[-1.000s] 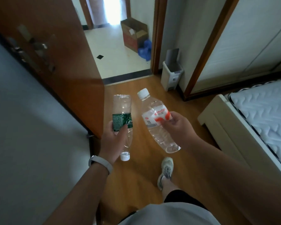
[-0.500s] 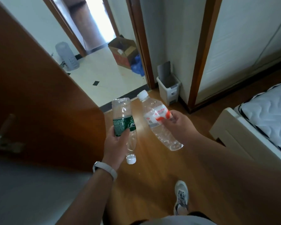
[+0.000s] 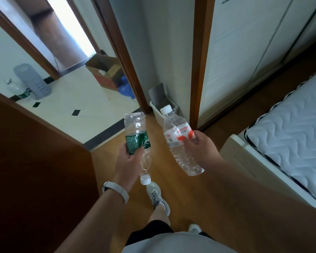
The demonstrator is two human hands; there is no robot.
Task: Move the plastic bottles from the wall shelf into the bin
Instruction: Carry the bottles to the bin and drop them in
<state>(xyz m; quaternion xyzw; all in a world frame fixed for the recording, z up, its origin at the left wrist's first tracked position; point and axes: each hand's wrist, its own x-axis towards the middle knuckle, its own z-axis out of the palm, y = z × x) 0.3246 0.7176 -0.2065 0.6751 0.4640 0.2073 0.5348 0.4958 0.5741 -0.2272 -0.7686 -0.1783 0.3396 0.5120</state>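
Head view, left to right. A brown door [image 3: 36, 161] fills the left edge. The left hand [image 3: 129, 163] grips the green-labelled bottle [image 3: 137, 141] around its label, fingers and thumb curled about the body, white cap pointing down toward the floor [image 3: 186, 190]. The right hand [image 3: 202, 148] grips the red-labelled bottle [image 3: 179, 141] at its label, cap uppermost and tilted away. Both bottles are carried in the air, apart from each other. The bin [image 3: 155, 112] stands on the floor against the wall just beyond them, lid raised; a bed [image 3: 290, 136] occupies the right edge.

Handling: both bottles look empty, so probably very light. The walls are thin and likely to buckle under a firm squeeze, and the clear plastic is smooth, so the labelled waist is the surest place to hold.

Not resolved: the bin's inside is hidden behind the red-labelled bottle's cap, the fingers behind each bottle are hidden, the label print is blurred, and the wall shelf is out of view.
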